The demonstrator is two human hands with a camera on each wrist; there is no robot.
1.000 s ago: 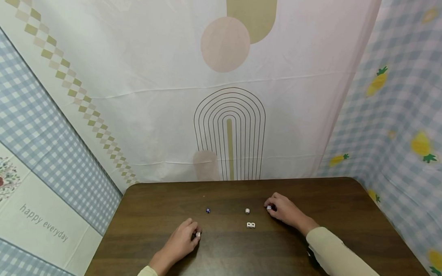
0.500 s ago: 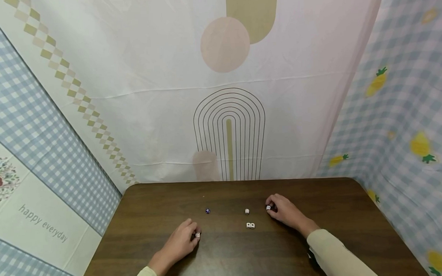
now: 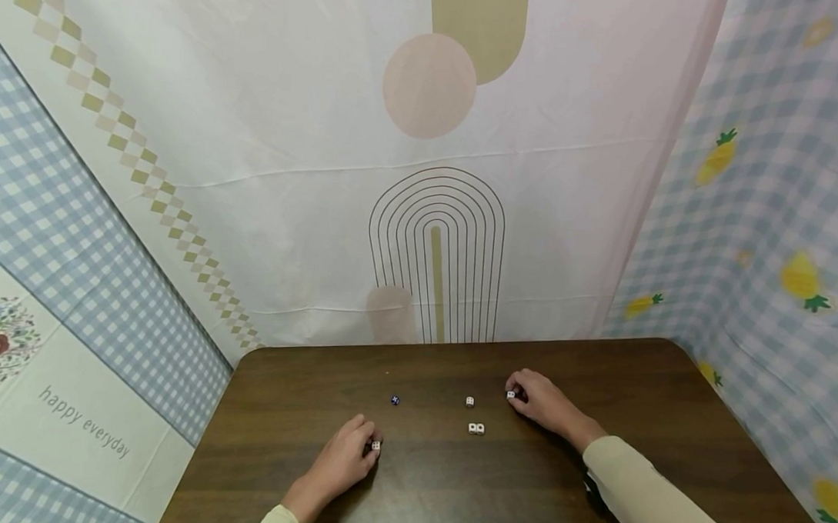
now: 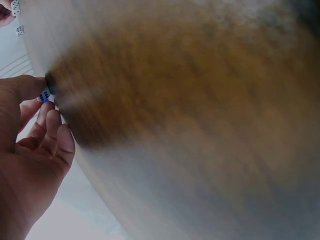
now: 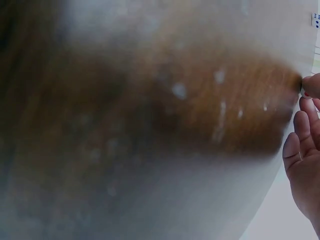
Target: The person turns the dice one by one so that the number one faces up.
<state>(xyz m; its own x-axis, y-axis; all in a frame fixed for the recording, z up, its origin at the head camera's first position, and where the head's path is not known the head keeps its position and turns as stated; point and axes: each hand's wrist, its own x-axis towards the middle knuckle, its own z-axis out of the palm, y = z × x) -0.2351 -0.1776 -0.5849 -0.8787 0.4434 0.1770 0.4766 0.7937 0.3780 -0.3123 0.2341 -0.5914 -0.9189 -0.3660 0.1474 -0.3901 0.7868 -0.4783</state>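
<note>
On the dark wooden table, my left hand pinches a white die between thumb and fingers. Blue pips show on that die in the left wrist view. Farther back on the right, my right hand pinches another white die. The right wrist view shows only a sliver of it, with a red pip, behind the thumb. Between the hands lie a single white die and, nearer me, two white dice side by side. A dark blue die lies beyond my left hand.
The brown table has rounded far corners and meets a white patterned cloth at its back edge. Checked cloths hang on both sides, the right one with pineapples. Something dark shows under the right sleeve.
The fingers of my right hand have drawn in slightly around the die. My left hand keeps its hold in the same place, and the loose dice lie where they were.
</note>
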